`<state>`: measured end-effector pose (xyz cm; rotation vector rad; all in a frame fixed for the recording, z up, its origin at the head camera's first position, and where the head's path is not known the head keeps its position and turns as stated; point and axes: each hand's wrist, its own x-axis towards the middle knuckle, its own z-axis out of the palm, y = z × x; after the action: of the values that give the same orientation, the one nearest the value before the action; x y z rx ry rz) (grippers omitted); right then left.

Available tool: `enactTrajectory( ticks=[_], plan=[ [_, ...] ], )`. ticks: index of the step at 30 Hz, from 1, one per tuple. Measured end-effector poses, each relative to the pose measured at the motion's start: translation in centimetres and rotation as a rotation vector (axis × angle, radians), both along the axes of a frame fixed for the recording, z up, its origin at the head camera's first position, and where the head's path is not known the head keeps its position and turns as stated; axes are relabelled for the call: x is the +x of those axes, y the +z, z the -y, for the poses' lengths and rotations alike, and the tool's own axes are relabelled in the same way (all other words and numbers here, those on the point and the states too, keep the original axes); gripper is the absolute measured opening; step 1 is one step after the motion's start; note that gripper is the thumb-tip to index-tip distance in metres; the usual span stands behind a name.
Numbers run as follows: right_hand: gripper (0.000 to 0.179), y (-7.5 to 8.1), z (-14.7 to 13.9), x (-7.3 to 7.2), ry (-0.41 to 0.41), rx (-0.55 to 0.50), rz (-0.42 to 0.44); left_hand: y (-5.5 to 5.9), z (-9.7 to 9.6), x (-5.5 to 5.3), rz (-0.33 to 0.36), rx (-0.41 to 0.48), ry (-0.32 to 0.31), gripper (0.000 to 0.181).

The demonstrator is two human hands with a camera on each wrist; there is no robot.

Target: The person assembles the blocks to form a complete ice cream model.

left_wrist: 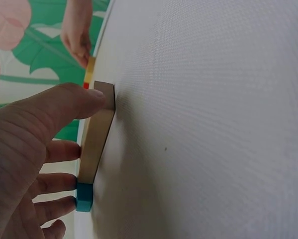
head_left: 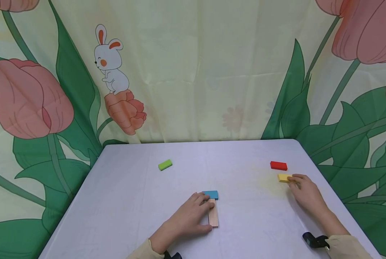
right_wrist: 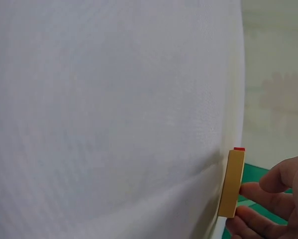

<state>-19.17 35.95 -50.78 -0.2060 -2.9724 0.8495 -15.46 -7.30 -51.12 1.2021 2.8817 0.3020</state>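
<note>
Head view: a white-covered table (head_left: 125, 201) is shared by two bare hands and five small blocks. At the near middle, a plain wooden block (head_left: 214, 216) is held by the left hand (head_left: 191, 216), its thumb set at the near end and its fingers bent along the side. A blue block (head_left: 214, 195), laid crosswise at the wooden block's far end, is touched by fingers of the same hand. On the right of the table, a yellow block (head_left: 282, 178) is touched at its right end by the right hand (head_left: 306, 194); in the right wrist view, the fingers are seen loosely extended to it, with the thumb apart. A red block (head_left: 278, 166) is placed just beyond the yellow one. Well apart, at far left, a green block (head_left: 165, 164) is seen. The scene is backed by a curtain (head_left: 193, 72) printed with tulips and a rabbit (head_left: 116, 79).
</note>
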Motion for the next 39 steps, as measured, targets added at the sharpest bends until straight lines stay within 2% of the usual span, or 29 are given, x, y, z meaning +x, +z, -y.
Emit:
enactTrajectory(
  ticks=[11,22,39],
  plan=[
    [0.04,0.1,1.4,0.3,0.022,-0.03,-0.024,0.1,-0.1,0.0,-0.004,-0.01,-0.001,0.064],
    [0.037,0.2,3.1,0.2,0.036,-0.054,-0.028,0.3,-0.2,0.0,0.024,-0.024,0.009,0.064],
    [0.033,0.0,5.6,0.0,0.055,-0.08,-0.051,0.0,0.0,-0.1,0.001,-0.01,-0.002,0.063]
  ],
)
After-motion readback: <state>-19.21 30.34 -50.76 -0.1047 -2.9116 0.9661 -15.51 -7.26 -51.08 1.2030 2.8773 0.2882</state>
